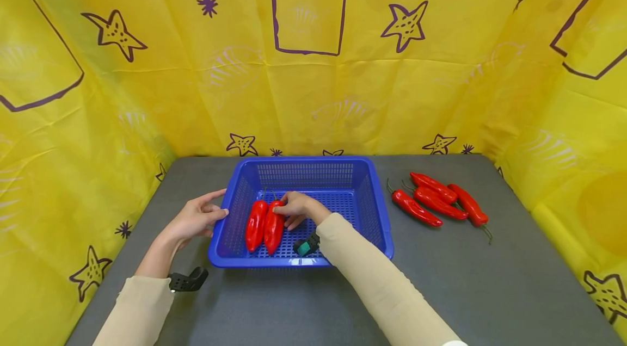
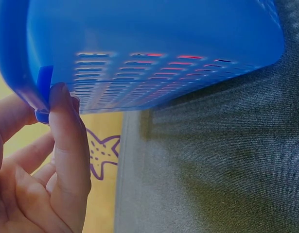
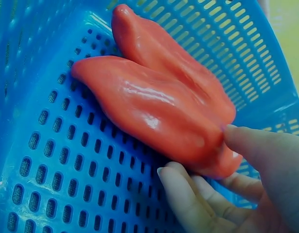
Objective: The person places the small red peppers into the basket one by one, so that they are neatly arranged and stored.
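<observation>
Inside a blue plastic basket lie two long red chili peppers side by side. My right hand reaches in over the front rim and pinches the right-hand pepper near its stem end, thumb on one side and fingers on the other. In the right wrist view that pepper is against the second pepper, both resting along the slotted floor. At the basket's left side, my left hand pinches the rim between thumb and fingers; the left wrist view shows the thumb at the rim's edge.
To the right of the basket, several more red peppers lie in a loose group on the dark grey table. A yellow cloth with purple drawings hangs behind the table and along both sides.
</observation>
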`<act>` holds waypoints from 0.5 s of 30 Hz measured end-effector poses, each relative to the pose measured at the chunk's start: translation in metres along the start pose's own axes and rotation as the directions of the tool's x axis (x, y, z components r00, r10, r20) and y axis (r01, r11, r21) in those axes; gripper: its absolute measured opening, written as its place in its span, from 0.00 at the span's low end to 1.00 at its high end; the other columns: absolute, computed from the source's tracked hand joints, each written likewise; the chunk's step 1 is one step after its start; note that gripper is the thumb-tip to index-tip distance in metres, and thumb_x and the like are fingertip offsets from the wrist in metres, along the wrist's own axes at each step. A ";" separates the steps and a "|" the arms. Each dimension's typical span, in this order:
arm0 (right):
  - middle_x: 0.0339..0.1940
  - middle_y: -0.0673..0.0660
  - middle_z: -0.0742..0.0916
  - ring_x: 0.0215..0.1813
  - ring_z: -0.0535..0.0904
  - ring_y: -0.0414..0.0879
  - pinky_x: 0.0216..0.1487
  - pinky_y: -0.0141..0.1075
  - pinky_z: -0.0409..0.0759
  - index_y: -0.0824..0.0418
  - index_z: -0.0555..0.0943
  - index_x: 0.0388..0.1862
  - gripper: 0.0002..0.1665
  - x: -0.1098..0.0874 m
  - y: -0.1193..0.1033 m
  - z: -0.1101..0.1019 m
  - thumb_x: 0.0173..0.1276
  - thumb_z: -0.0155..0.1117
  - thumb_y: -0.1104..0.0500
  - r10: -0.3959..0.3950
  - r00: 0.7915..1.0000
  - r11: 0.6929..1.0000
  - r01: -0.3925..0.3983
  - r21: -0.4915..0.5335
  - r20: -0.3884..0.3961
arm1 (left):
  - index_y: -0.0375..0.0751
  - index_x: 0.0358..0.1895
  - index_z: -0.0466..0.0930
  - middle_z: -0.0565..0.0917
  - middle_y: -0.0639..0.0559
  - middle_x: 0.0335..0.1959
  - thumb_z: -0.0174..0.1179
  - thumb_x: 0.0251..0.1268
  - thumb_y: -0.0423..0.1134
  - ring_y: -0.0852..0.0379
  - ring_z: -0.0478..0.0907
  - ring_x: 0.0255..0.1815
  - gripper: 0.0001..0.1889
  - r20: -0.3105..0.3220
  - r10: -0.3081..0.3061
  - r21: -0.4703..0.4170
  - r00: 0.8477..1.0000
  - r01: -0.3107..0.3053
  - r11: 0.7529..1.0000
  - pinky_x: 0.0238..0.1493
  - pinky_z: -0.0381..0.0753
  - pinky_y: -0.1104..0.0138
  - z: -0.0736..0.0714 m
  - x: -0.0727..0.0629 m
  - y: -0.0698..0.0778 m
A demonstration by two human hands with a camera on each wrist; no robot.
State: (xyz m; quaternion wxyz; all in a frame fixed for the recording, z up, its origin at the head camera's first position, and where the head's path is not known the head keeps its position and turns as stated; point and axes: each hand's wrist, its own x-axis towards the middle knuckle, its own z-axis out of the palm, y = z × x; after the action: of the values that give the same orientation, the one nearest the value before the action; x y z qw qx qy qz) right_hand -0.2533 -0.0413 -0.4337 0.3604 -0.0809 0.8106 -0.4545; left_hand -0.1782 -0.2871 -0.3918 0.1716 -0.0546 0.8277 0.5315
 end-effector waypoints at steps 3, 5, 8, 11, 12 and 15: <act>0.34 0.59 0.79 0.24 0.79 0.47 0.35 0.40 0.83 0.67 0.68 0.53 0.22 0.000 0.000 0.000 0.67 0.58 0.55 0.001 1.000 1.000 -0.001 0.012 0.002 | 0.44 0.72 0.50 0.81 0.43 0.36 0.57 0.64 0.40 0.52 0.81 0.33 0.36 0.001 0.001 -0.004 1.000 -0.001 1.000 0.34 0.84 0.57 0.000 0.000 0.000; 0.35 0.60 0.79 0.24 0.79 0.47 0.36 0.41 0.83 0.66 0.68 0.54 0.23 -0.001 0.000 0.000 0.67 0.58 0.55 0.007 1.000 1.000 -0.007 0.021 0.003 | 0.44 0.72 0.50 0.81 0.43 0.36 0.57 0.64 0.40 0.52 0.81 0.33 0.36 0.003 0.004 -0.009 1.000 -0.004 1.000 0.34 0.84 0.56 0.000 0.000 0.000; 0.37 0.60 0.79 0.25 0.80 0.48 0.37 0.41 0.83 0.67 0.67 0.55 0.23 -0.002 -0.001 -0.001 0.67 0.57 0.54 0.014 1.000 0.999 -0.014 0.029 0.002 | 0.44 0.72 0.50 0.81 0.44 0.35 0.57 0.64 0.40 0.52 0.82 0.33 0.36 0.004 0.007 -0.011 1.000 -0.007 1.000 0.34 0.84 0.56 0.000 0.000 -0.001; 0.39 0.61 0.79 0.26 0.80 0.49 0.36 0.41 0.83 0.67 0.67 0.56 0.24 -0.002 -0.001 -0.001 0.68 0.56 0.54 0.021 1.000 0.999 -0.020 0.030 -0.006 | 0.44 0.72 0.50 0.81 0.44 0.35 0.57 0.64 0.40 0.52 0.82 0.33 0.36 0.000 0.009 -0.003 1.000 -0.009 1.000 0.34 0.84 0.56 0.000 0.000 -0.001; 0.39 0.61 0.79 0.27 0.81 0.49 0.36 0.41 0.83 0.67 0.67 0.56 0.24 -0.002 -0.001 -0.001 0.68 0.56 0.54 0.020 1.000 0.999 -0.020 0.030 -0.008 | 0.44 0.72 0.50 0.81 0.43 0.35 0.57 0.64 0.40 0.52 0.81 0.33 0.36 -0.002 0.008 0.001 1.000 -0.008 1.000 0.34 0.84 0.57 0.000 0.000 -0.001; 0.42 0.63 0.79 0.30 0.82 0.52 0.37 0.42 0.83 0.67 0.66 0.58 0.25 -0.002 0.000 -0.004 0.68 0.56 0.54 0.020 1.000 1.000 -0.020 0.016 -0.016 | 0.44 0.72 0.50 0.81 0.43 0.36 0.57 0.63 0.41 0.52 0.81 0.33 0.36 -0.005 0.007 0.010 1.000 -0.007 1.000 0.34 0.84 0.57 0.000 0.000 -0.001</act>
State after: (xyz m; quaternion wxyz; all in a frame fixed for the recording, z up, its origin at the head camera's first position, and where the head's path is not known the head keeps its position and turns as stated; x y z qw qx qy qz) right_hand -0.2540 -0.0379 -0.4309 0.3589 -0.0662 0.8106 -0.4580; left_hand -0.1776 -0.2873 -0.3925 0.1678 -0.0523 0.8309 0.5280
